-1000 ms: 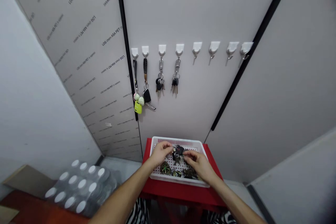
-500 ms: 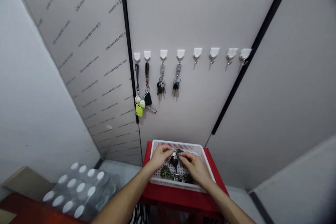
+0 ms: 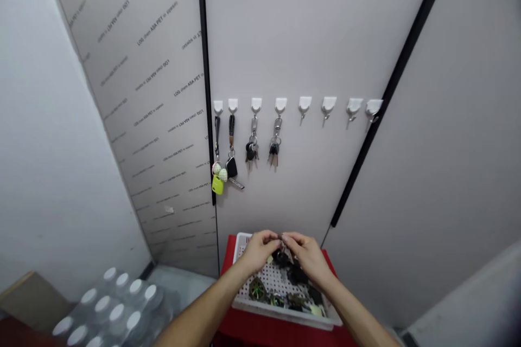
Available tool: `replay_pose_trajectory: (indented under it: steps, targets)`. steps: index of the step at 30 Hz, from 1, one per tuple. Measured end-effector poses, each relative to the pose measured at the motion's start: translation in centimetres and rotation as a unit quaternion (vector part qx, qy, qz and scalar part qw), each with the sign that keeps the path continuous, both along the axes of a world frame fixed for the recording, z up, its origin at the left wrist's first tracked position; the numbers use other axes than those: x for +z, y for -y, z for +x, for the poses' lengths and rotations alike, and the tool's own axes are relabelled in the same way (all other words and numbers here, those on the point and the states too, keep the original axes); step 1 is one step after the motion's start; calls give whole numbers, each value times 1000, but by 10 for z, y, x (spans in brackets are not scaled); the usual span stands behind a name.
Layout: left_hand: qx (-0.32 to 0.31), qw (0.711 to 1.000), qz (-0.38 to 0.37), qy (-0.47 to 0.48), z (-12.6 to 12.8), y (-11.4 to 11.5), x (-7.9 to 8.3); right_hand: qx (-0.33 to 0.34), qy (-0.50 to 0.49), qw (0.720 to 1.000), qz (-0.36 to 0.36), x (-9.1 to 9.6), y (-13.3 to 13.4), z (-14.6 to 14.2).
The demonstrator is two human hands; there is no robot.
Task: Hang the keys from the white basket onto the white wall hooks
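Observation:
My left hand (image 3: 260,251) and my right hand (image 3: 308,256) meet over the far side of a white plastic basket (image 3: 277,310). Thumb and fingers of each are pinched together at the top of a dark bunch of keys (image 3: 281,256) that hangs between them. The fingers partly cover the ring. Beneath, in the basket, lie a green-and-brown round trinket (image 3: 256,289), more dark keys (image 3: 297,274) and a pale yellow-green tag (image 3: 316,310).
White hooks (image 3: 305,103) run in a row along the grey panel. Key sets hang from the left ones, including a lime-green fob (image 3: 217,185) and a black car key (image 3: 232,167). A red stand (image 3: 244,321) carries the basket. Shrink-wrapped bottles (image 3: 116,312) stand at lower left.
My hands have drawn closer together, with fingertips now nearly touching above the keys. The view has tilted up, so the hooks and basket sit lower in it.

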State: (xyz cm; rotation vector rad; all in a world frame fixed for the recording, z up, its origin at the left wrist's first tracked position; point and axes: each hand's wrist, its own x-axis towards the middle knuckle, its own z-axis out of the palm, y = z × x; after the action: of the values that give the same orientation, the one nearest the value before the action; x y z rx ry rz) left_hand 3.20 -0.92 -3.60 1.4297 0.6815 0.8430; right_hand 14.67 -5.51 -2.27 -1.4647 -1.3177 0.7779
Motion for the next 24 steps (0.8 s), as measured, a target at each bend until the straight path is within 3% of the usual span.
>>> replay_pose_trajectory:
  steps: [4, 7, 13, 16, 20, 24]
  targets:
    - [0, 1000, 19, 7, 10, -8, 13, -25, -7, 999, 38, 28, -13, 6]
    - [-9, 999, 14, 31, 19, -19, 38, -50, -43, 995, 78, 64, -27, 11]
    - [81, 994, 41, 64, 37, -42, 130, -90, -133, 963, 216, 153, -65, 15]
    - [129, 986, 82, 65, 48, -53, 169, -125, -138, 948, 258, 189, -82, 19]
    - [169, 977, 126, 33, 61, -67, 196, -233, -53, 932, 274, 211, -101, 30]
    - [186, 973, 138, -6, 71, -75, 204, -307, 100, 906, 272, 213, -116, 47]
